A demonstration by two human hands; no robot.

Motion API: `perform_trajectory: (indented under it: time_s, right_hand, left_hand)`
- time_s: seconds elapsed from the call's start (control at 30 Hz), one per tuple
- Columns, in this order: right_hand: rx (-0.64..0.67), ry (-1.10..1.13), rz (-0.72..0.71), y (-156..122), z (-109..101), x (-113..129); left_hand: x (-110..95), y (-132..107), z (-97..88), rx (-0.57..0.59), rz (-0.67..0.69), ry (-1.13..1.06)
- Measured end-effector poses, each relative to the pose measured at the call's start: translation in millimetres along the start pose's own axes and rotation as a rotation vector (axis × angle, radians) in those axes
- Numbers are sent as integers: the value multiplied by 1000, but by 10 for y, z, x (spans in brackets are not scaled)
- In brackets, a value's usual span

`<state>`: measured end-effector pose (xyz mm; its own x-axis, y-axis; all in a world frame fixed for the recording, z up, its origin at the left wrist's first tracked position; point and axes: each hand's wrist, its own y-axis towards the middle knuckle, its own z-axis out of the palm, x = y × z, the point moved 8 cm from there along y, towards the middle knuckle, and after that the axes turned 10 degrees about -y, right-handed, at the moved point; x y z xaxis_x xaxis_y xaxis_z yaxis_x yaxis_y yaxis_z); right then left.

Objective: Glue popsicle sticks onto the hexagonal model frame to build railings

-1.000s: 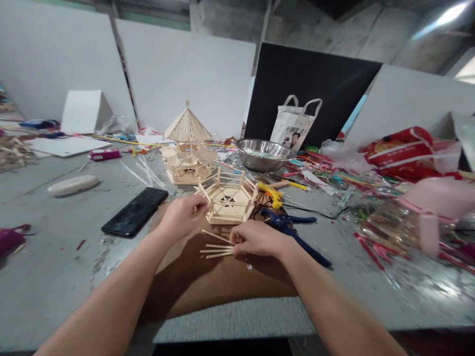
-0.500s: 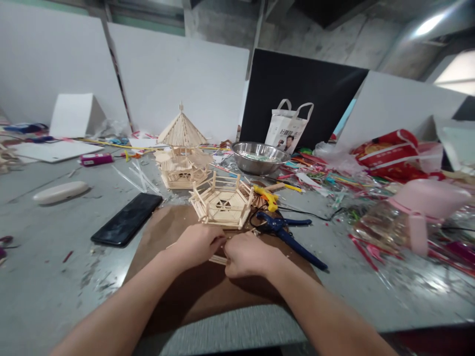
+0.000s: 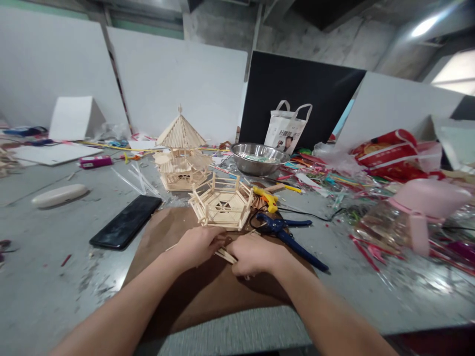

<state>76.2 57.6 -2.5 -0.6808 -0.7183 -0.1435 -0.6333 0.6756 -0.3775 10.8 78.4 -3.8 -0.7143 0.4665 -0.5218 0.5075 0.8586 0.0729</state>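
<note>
Several thin wooden sticks [image 3: 225, 255] show between my hands, low over a brown sheet [image 3: 208, 301]. My left hand [image 3: 200, 245] is closed on their left end, its fingertips partly hidden. My right hand [image 3: 254, 253] has its fingers curled round the right end. Just beyond my knuckles sits a six-sided stick frame [image 3: 222, 202] with low railings and a star-like opening in its floor. Behind it stands a small stick pavilion [image 3: 181, 148] with a pointed roof. Blue-handled cutters [image 3: 293, 240] lie to the right of my right hand.
A yellow glue gun [image 3: 266, 199] lies beside the frame, its cord running right. On the left are a black phone [image 3: 126, 222] and a white oval case [image 3: 59, 196]. A steel bowl [image 3: 260, 165] stands behind; a pink-lidded jug [image 3: 411, 217] and coloured scraps fill the right.
My hands have moved slightly apart, and the right one has shifted a little to the right. The sticks between them now slant and show more clearly.
</note>
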Motion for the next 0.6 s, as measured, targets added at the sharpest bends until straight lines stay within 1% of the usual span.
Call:
perform_trajectory:
  time_s: [0.1,0.2,0.3,0.4,0.47,0.53,0.6]
  right_hand:
    - [26,-3,25,-29,3,-130]
    - [21,26,30,-70,7,-277]
    - [5,68,53,-131,9,-462]
    - [20,134,127,-201,28,-673]
    - [34,164,174,-229,41,-772]
    - [49,171,199,-226,52,-796]
    - [64,159,185,-190,62,-737]
  left_hand:
    - [12,4,-12,-13,-7,2]
    - [62,6,-65,-59,-12,15]
    - [197,10,-154,-107,-59,46]
    - [373,10,-266,-153,-138,112]
    - [453,8,-321,-172,-173,157]
    - [495,8,-343,-173,-193,184]
    - [507,7,-348,-172,-205,196]
